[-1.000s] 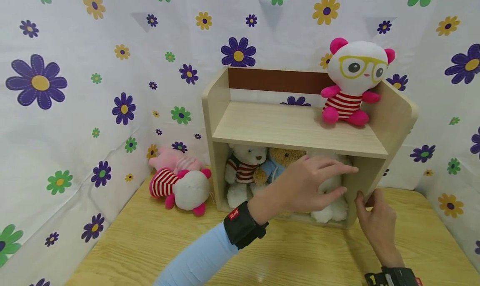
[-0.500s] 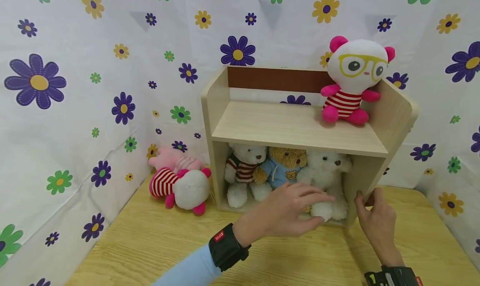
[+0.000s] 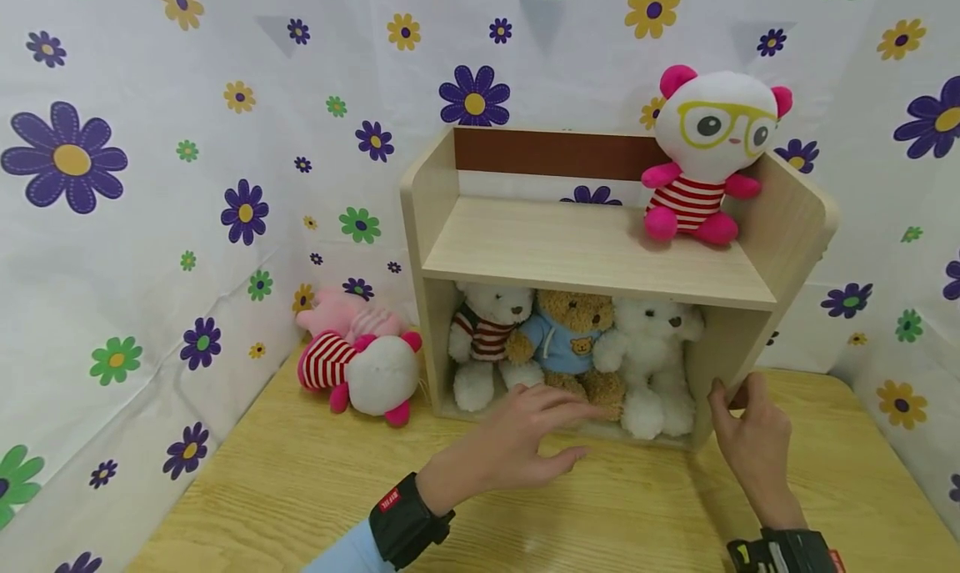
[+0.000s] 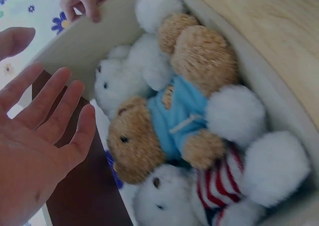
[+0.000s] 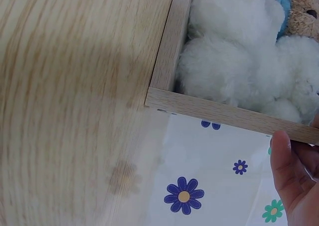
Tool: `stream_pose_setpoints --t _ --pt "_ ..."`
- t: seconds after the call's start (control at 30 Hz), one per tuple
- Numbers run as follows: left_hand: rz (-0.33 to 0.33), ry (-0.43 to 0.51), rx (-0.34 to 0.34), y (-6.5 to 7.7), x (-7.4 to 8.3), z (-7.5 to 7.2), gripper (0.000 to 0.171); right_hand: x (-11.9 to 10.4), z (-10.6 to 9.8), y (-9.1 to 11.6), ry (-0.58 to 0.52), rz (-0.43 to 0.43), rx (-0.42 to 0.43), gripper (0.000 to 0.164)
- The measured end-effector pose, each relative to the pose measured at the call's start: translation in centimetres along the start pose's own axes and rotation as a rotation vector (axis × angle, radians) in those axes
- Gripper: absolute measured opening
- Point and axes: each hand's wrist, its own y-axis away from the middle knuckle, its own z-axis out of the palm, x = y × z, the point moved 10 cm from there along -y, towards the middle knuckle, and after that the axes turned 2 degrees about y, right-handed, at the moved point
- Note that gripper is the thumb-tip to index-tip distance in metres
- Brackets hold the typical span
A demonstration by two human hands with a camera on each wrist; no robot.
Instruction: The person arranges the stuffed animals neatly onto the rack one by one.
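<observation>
A small wooden shelf stands on the table. In its lower compartment sit a white teddy bear in a striped sweater, a brown teddy bear in a blue hoodie and a plain white teddy bear. My left hand hovers in front of the compartment, fingers spread and holding nothing; its palm side shows in the left wrist view. With thumb and fingers my right hand grips the front edge of the shelf's right side panel; some of those fingers are hidden behind it.
A panda plush with yellow glasses sits at the right of the upper shelf. Left of the shelf, a striped panda plush lies on the table against a pink plush. Flowered cloth hangs behind and at both sides.
My left hand has moved left and down, away from the plain white bear, uncovering all three bears. The right hand stays on the side panel. The camera tilts slightly downward.
</observation>
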Motion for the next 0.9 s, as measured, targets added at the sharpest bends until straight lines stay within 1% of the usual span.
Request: stream_pose_setpoints --t 0.13,0.27,0.4,0.57,0.7,0.9 --pt "-0.064 0.006 -0.006 1.5 -1.4 -0.3 0.047 0.3 0.0 0.1 0.001 0.019 -0.004 0.015" --pt "-0.120 0.020 0.000 3.0 -2.6 -0.7 0.048 0.4 0.0 0.1 0.001 0.036 -0.007 0.015" --pt "-0.173 0.024 0.014 4.3 -3.7 -1.1 0.047 0.3 -0.1 0.2 -0.002 0.037 0.002 0.015" --pt "-0.189 -0.029 0.077 5.8 -4.7 -2.3 0.048 0.3 0.0 0.2 0.000 0.028 0.000 0.015" --pt "-0.195 -0.042 0.113 6.9 -5.5 -3.2 0.048 0.2 0.0 0.2 0.000 0.015 0.003 0.015" --pt "-0.250 -0.050 0.159 8.9 -7.3 -4.4 0.047 0.1 0.0 0.1 -0.007 0.007 0.007 0.015"
